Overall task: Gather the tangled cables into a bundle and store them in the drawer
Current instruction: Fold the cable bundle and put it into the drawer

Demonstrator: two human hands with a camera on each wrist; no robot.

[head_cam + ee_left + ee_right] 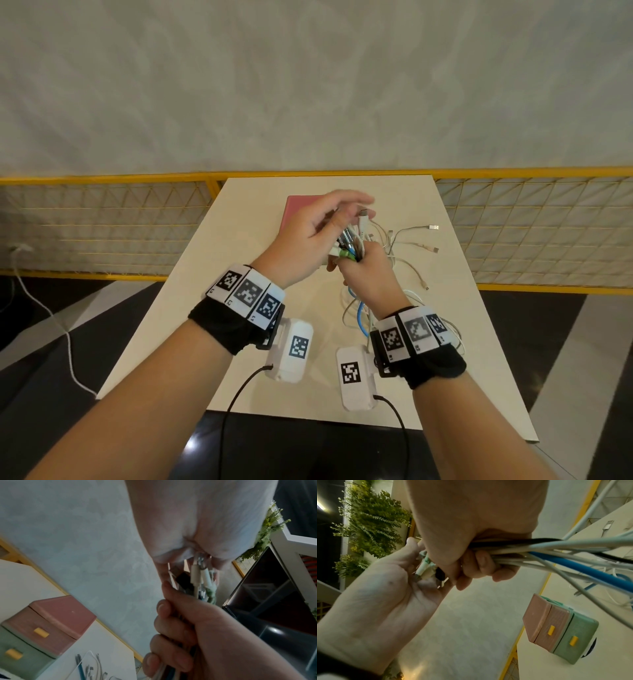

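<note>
My right hand (371, 274) grips a bundle of cables (565, 553) in a fist above the table; white, black and blue strands trail from it. The plug ends (426, 568) stick out of the fist's top. My left hand (322, 226) is over them, with its palm and straight fingers (388, 591) against the plugs. More cable ends (416, 245) lie spread on the table to the right, and loops (356, 310) hang under my right wrist. The small drawer unit (556, 627), pink above and green below with yellow handles, stands shut; my left hand partly hides the drawer unit (299, 209) in the head view.
The beige table (205, 308) is narrow, with a yellow mesh railing (102, 222) behind it and dark floor around. A white cord (44, 308) runs across the floor on the left. Green plants (371, 520) stand off to the side.
</note>
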